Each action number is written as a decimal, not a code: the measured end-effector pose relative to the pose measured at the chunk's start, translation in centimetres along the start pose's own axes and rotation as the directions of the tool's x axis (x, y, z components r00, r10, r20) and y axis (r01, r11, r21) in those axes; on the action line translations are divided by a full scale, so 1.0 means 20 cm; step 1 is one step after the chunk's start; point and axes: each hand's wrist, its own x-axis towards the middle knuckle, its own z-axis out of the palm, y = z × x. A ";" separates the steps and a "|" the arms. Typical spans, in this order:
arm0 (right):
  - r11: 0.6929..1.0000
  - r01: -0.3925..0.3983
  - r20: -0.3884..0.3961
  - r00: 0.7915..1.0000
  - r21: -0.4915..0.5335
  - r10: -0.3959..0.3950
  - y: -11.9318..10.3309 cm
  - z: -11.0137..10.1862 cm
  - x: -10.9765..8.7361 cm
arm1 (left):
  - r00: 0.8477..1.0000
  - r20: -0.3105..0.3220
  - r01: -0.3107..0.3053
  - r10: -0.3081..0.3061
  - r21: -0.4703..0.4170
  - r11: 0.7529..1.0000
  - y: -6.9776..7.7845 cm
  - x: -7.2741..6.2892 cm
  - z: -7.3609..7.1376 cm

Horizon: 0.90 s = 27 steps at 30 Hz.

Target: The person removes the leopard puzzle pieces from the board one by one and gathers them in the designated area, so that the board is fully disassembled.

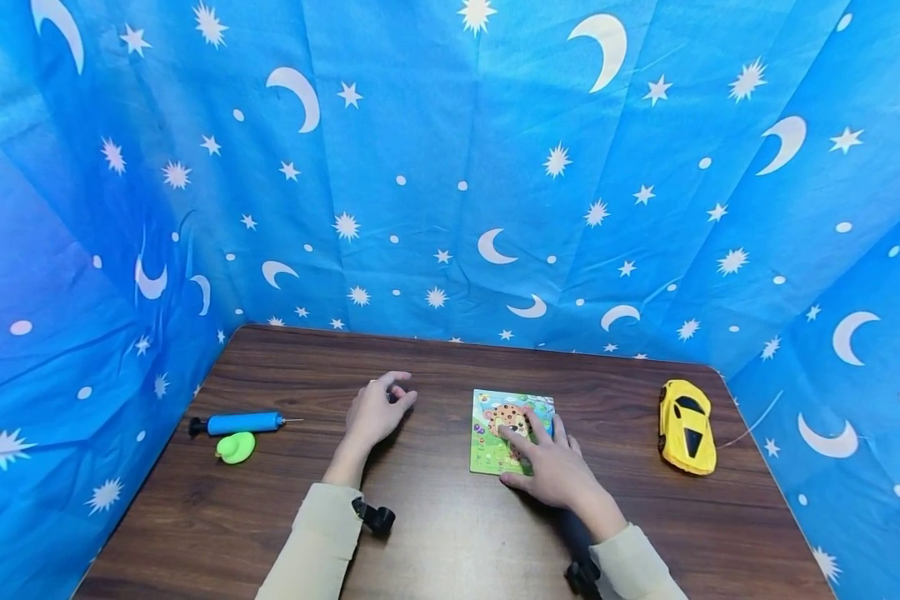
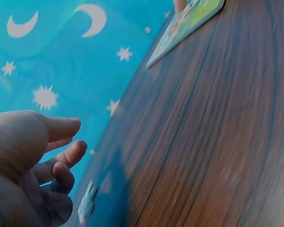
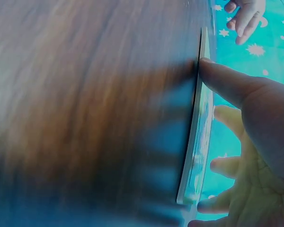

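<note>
on the desk [image 1: 450,542], left to right, lie a pump [image 1: 243,423] with a toy duck [image 1: 236,448] just before it, a small piece [image 2: 87,203] apparently behind the left hand [image 1: 375,412], a board [image 1: 487,454] under the right hand [image 1: 558,471], and a toy car [image 1: 687,427].

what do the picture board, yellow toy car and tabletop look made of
Picture board: perhaps wood or stiff card, printed on top; its edge looks plain and pale.
Yellow toy car: probably plastic, given its moulded-looking body; gloss is hard to judge.
Tabletop: wood or wood-look laminate, satin, with dark grain and a soft sheen.
</note>
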 end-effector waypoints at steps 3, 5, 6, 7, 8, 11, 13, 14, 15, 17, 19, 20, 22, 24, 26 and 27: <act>1.000 -0.012 -0.003 1.000 0.022 0.012 0.03 0.00 0.00 | 0.999 0.035 -0.030 0.031 -0.021 0.999 0.05 0.00 0.05; 0.999 -0.020 0.000 1.000 0.032 0.020 0.05 0.00 -0.01 | 0.997 0.055 -0.052 0.054 -0.036 0.998 0.08 0.00 0.09; 0.999 -0.024 0.004 1.000 0.036 0.024 0.06 0.01 -0.01 | 0.996 0.065 -0.060 0.063 -0.045 0.997 0.10 0.00 0.11; 0.999 -0.026 0.008 1.000 0.033 0.025 0.07 0.01 -0.01 | 0.995 0.072 -0.071 0.074 -0.051 0.996 0.11 0.00 0.13; 0.999 -0.032 0.018 0.999 0.031 0.031 0.07 0.01 -0.01 | 0.993 0.081 -0.079 0.084 -0.055 0.995 0.13 0.00 0.15; 0.999 -0.032 0.029 0.999 0.023 0.032 0.08 0.01 -0.01 | 0.989 0.107 -0.094 0.101 -0.068 0.993 0.18 0.00 0.21; 0.999 -0.035 0.035 0.999 0.018 0.034 0.07 0.00 -0.01 | 0.987 0.124 -0.098 0.106 -0.072 0.993 0.22 0.00 0.24; 0.999 -0.035 0.037 0.999 0.019 0.035 0.07 0.00 -0.01 | 0.985 0.136 -0.093 0.103 -0.078 0.993 0.24 0.00 0.26; 0.999 -0.035 0.038 0.999 0.020 0.034 0.06 0.00 -0.01 | 0.984 0.145 -0.091 0.102 -0.080 0.993 0.25 0.00 0.28; 0.999 -0.035 0.039 0.999 0.024 0.034 0.05 0.00 -0.02 | 0.982 0.163 -0.083 0.094 -0.074 0.994 0.28 0.00 0.32; 0.999 -0.044 0.050 0.998 0.025 0.042 0.05 0.00 -0.02 | 0.980 0.180 -0.071 0.082 -0.071 0.995 0.32 0.00 0.35; 0.999 -0.046 0.051 0.998 0.024 0.044 0.05 -0.01 -0.02 | 0.979 0.190 -0.065 0.077 -0.070 0.995 0.33 0.00 0.37; 0.999 -0.049 0.051 0.998 0.024 0.047 0.04 0.00 -0.02 | 0.975 0.212 -0.051 0.064 -0.068 0.996 0.36 0.00 0.40; 0.998 -0.050 0.051 0.998 0.028 0.049 0.04 0.00 -0.02 | 0.971 0.232 -0.038 0.051 -0.062 0.997 0.38 0.00 0.43; 0.999 -0.041 0.044 0.998 0.030 0.040 0.04 0.00 -0.02 | 0.968 0.251 -0.019 0.031 -0.047 0.999 0.39 -0.01 0.46; 0.999 -0.039 0.043 0.998 0.030 0.037 0.04 0.00 -0.02 | 0.966 0.257 -0.012 0.020 -0.034 0.999 0.40 -0.01 0.47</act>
